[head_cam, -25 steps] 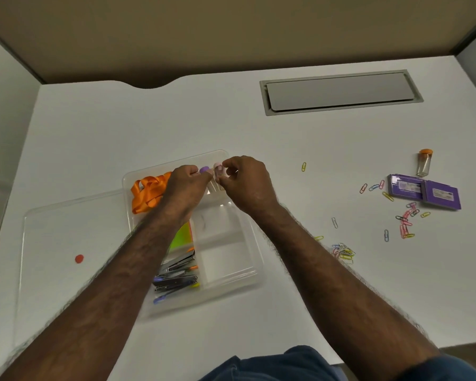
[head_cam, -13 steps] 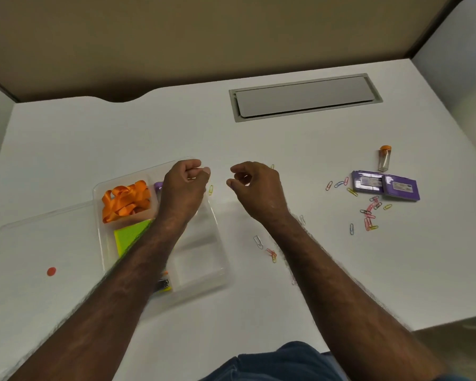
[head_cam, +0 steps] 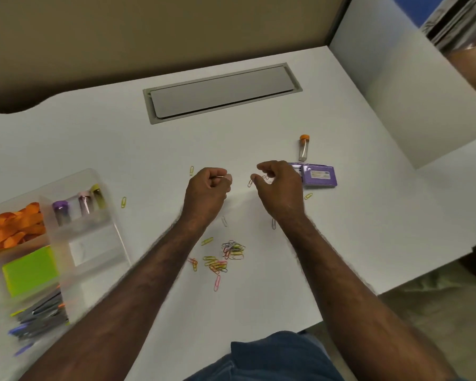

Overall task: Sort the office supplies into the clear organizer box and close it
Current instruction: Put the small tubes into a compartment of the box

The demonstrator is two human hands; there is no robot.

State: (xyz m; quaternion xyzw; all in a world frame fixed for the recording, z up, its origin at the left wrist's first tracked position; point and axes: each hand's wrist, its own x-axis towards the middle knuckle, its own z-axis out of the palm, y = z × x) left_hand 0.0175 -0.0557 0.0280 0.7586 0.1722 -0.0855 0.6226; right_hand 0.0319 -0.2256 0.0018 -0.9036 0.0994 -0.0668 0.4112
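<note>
The clear organizer box (head_cam: 115, 219) lies at the left edge, its lid out of view. It holds an orange ribbon (head_cam: 13, 229), three small capped vials (head_cam: 79, 206), green sticky notes (head_cam: 30, 270) and pens (head_cam: 40, 314). My left hand (head_cam: 208, 189) hovers over the desk right of the box, curled into a loose fist with nothing seen in it. My right hand (head_cam: 282, 188) is beside it, fingers apart and bent, just above a few loose paper clips (head_cam: 250, 183). A heap of coloured paper clips (head_cam: 226, 257) lies between my forearms.
An orange-capped vial (head_cam: 303, 147) and two purple flat boxes (head_cam: 318, 176) lie beyond my right hand. Single clips (head_cam: 123, 202) are scattered on the white desk. A grey cable hatch (head_cam: 220, 92) sits at the back. The desk's edge runs close on the right.
Both hands left the organizer box, where they had been at the vials, and moved right across the desk. The view swung right with them, so the box now sits at the left edge.
</note>
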